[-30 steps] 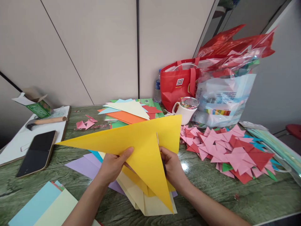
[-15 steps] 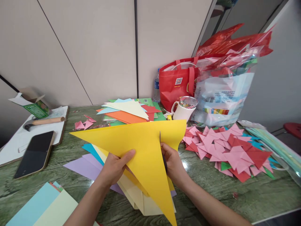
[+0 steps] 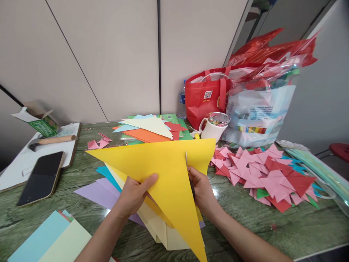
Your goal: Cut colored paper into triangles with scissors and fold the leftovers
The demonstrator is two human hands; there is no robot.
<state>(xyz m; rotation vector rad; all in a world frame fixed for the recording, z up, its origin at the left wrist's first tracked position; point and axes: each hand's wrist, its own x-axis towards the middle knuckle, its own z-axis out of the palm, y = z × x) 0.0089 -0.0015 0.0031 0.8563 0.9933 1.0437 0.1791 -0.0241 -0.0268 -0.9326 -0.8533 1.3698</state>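
A large yellow paper sheet (image 3: 163,163), folded to a triangle with a strip at its right, is held up in front of me. My left hand (image 3: 137,193) pinches its lower left edge, thumb on top. My right hand (image 3: 201,189) grips scissors, whose thin blade (image 3: 186,157) shows at the slit between the triangle and the strip. The dark handles are mostly hidden by the fingers. Beneath lie cream paper (image 3: 177,238), lilac paper (image 3: 96,193) and a blue corner (image 3: 109,176).
Pink and red folded paper pieces (image 3: 261,171) are heaped at right. Behind stand a white mug (image 3: 212,130), red bag (image 3: 204,96) and clear bag (image 3: 253,112). Cut paper triangles (image 3: 147,127) lie at the back. A phone (image 3: 40,178), hammer (image 3: 54,141) and pale sheets (image 3: 54,236) are at left.
The scissors blade and both hands stay almost in place on the yellow paper. The paper's left tip has moved slightly right; the whole view has shifted a little.
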